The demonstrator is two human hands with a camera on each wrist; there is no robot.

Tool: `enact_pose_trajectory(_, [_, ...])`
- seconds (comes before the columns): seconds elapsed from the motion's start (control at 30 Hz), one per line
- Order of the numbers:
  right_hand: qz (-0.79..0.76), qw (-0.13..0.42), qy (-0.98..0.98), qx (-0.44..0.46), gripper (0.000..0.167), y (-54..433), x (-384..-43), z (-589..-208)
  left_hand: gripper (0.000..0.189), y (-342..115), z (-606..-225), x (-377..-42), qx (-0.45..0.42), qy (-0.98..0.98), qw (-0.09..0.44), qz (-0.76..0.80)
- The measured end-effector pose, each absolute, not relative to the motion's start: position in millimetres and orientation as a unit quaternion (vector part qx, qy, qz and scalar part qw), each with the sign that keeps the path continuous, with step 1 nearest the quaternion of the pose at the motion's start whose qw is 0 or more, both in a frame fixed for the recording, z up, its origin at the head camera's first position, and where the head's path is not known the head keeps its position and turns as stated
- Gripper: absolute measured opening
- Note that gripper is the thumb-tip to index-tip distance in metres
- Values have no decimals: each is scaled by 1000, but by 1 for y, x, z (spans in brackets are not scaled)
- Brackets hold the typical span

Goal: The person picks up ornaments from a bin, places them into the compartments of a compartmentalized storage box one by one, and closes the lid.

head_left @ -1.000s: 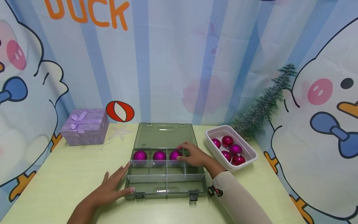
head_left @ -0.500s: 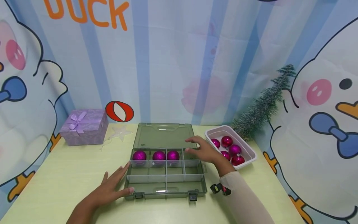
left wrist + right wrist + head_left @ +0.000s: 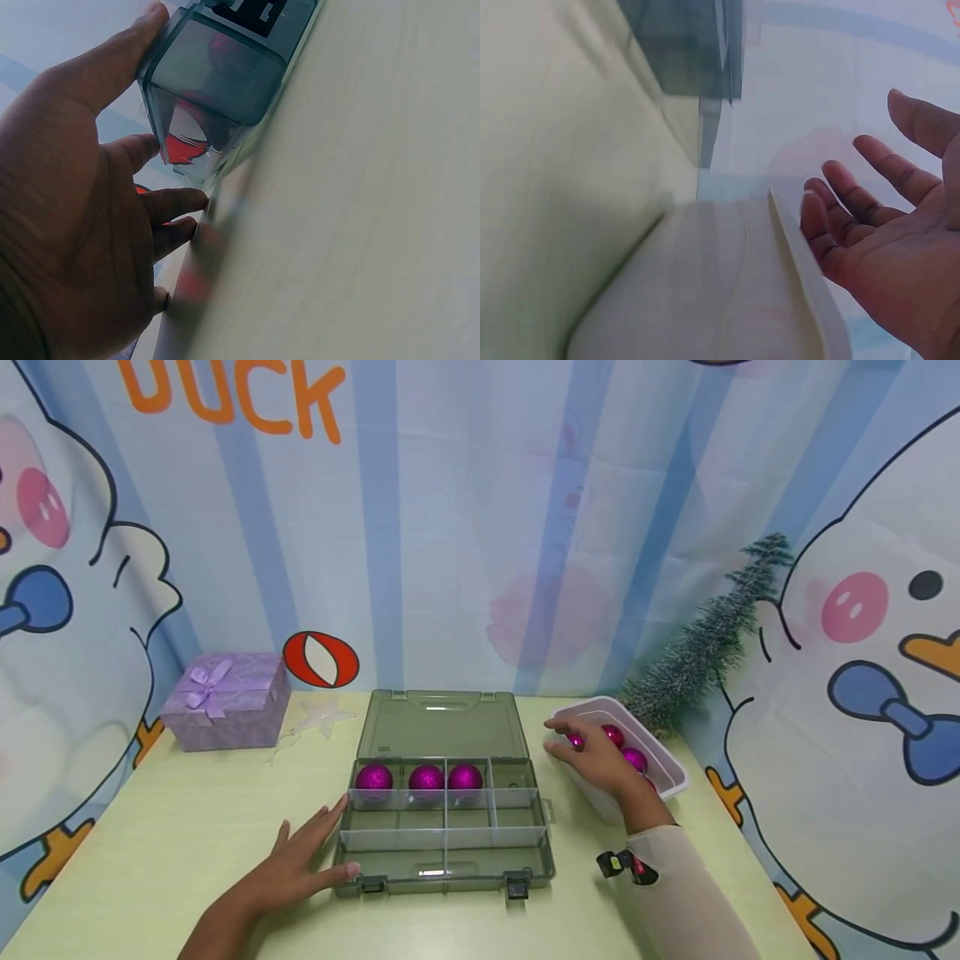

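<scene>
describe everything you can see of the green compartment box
The translucent grey-green compartment box, plastic by its look, lies on the pale table with its lid folded back. Clear dividers split it into three rows: four, four and two compartments from back to front. Three glittery magenta baubles sit in the back row's left three. Two dark latches hang at the front edge. The left hand touches its left end.

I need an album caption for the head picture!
Three purple balls in the green box, a right hand at the tub.
</scene>
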State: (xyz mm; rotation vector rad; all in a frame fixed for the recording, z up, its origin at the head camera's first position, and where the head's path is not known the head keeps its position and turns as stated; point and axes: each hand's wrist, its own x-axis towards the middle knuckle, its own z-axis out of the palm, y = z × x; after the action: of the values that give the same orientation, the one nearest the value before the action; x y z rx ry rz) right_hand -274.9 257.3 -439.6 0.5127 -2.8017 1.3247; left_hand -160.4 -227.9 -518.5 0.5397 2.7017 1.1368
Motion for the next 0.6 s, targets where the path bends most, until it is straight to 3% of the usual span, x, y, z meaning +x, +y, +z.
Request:
enact_pose_trajectory(0.2, [398, 35, -908, 129, 45, 280, -272, -438, 101, -229, -519, -160, 184, 903, 74, 381])
enact_pose_trajectory(0.6, [421, 18, -905, 60, 48, 319, -268, -443, 101, -229, -520, -161, 177, 904, 86, 381])
